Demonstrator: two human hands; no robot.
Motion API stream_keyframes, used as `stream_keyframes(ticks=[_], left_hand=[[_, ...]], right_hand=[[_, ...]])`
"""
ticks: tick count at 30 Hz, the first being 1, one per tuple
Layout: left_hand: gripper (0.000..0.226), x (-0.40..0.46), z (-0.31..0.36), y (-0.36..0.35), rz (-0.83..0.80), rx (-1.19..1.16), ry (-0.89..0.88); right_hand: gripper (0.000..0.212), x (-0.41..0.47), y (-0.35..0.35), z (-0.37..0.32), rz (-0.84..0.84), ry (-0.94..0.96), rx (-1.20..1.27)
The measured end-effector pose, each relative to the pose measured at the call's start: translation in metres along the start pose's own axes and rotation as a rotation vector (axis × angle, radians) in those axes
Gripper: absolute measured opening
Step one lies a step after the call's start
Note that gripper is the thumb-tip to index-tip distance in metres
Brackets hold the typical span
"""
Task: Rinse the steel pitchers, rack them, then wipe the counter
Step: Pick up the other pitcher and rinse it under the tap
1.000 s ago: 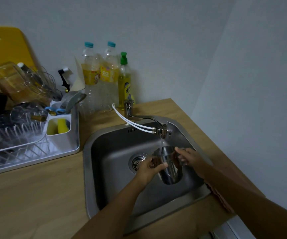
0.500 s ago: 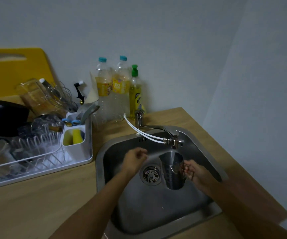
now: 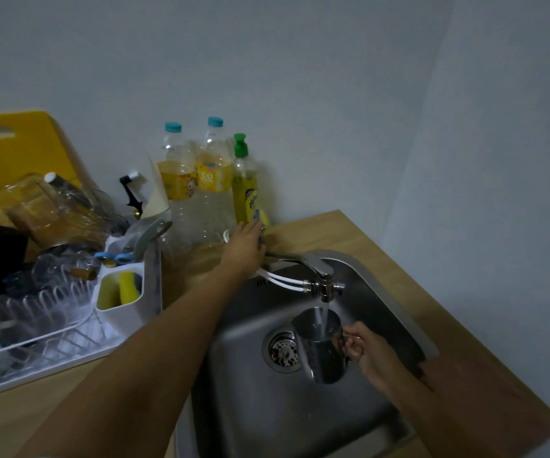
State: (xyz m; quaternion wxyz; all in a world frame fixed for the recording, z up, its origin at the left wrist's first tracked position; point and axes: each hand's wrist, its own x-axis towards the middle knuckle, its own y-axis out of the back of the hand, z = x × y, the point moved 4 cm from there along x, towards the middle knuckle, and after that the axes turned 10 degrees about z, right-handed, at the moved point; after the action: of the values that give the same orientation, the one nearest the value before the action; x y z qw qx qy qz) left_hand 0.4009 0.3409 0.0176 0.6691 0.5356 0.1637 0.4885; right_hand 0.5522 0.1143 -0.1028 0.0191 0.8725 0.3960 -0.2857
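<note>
Right hand (image 3: 371, 353) grips pitcher (image 3: 323, 345) handle (under running water); left hand (image 3: 245, 247) grasps tap lever, well apart.

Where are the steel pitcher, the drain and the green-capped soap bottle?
pitcher (image 3: 324, 361): head view, on its outer steel wall.
drain (image 3: 281, 350): head view, on the strainer in the sink floor.
soap bottle (image 3: 244, 196): head view, on its yellow body.
</note>
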Motion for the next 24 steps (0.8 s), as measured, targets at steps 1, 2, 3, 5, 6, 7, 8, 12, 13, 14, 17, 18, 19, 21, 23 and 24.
stream_keyframes(ticks=[1, 2, 3, 5, 6, 7, 8, 12, 13, 14, 17, 18, 19, 21, 23, 24], left_hand=[[0.058, 0.005, 0.000, -0.006, -0.059, 0.053, 0.008], [0.059, 0.010, -0.001, -0.010, -0.101, 0.088, 0.019], [0.059, 0.013, -0.001, -0.014, -0.122, 0.100, 0.028], [0.056, 0.016, -0.001, -0.017, -0.099, 0.081, 0.041], [0.054, 0.015, -0.001, -0.018, -0.079, 0.067, 0.053], [0.053, 0.012, -0.001, -0.019, -0.062, 0.063, 0.063], [0.052, 0.007, -0.001, -0.021, -0.051, 0.076, 0.063], [0.052, -0.011, 0.001, -0.021, -0.106, 0.106, 0.079], [0.052, -0.012, 0.000, -0.020, -0.121, 0.075, 0.096], [0.053, -0.015, 0.000, -0.018, -0.127, 0.041, 0.103], [0.052, -0.045, 0.000, -0.018, 0.025, -0.130, 0.074], [0.049, -0.063, 0.001, -0.016, 0.126, -0.248, 0.085], [0.045, -0.084, 0.001, -0.014, 0.229, -0.366, 0.117], [0.038, -0.124, -0.001, -0.015, 0.370, -0.507, 0.210], [0.039, -0.155, -0.003, -0.019, 0.373, -0.569, 0.317], [0.041, -0.169, -0.003, -0.022, 0.322, -0.616, 0.363]], right_hand=[[0.022, 0.000, 0.000, -0.001, 0.001, -0.004, 0.015], [0.022, 0.000, 0.001, -0.001, 0.003, -0.005, 0.035], [0.023, 0.000, 0.001, -0.002, 0.007, -0.005, 0.051], [0.023, 0.000, 0.002, -0.002, 0.025, -0.006, 0.062], [0.024, 0.000, 0.002, -0.002, 0.034, -0.009, 0.065], [0.023, 0.001, 0.003, -0.001, 0.041, -0.015, 0.066], [0.022, 0.003, 0.004, 0.000, 0.043, -0.021, 0.063], [0.022, 0.007, 0.003, -0.001, 0.033, -0.031, 0.049], [0.023, 0.008, 0.003, -0.001, 0.033, -0.032, 0.043], [0.023, 0.009, 0.003, -0.001, 0.030, -0.033, 0.037], [0.025, 0.011, 0.004, -0.002, 0.006, -0.045, 0.030], [0.026, 0.011, 0.004, -0.002, -0.003, -0.053, 0.027], [0.027, 0.009, 0.004, -0.001, -0.013, -0.060, 0.021], [0.029, 0.007, 0.004, 0.003, -0.034, -0.078, 0.024], [0.028, 0.003, 0.004, 0.007, -0.050, -0.099, 0.021], [0.027, 0.001, 0.003, 0.010, -0.067, -0.107, 0.013]])
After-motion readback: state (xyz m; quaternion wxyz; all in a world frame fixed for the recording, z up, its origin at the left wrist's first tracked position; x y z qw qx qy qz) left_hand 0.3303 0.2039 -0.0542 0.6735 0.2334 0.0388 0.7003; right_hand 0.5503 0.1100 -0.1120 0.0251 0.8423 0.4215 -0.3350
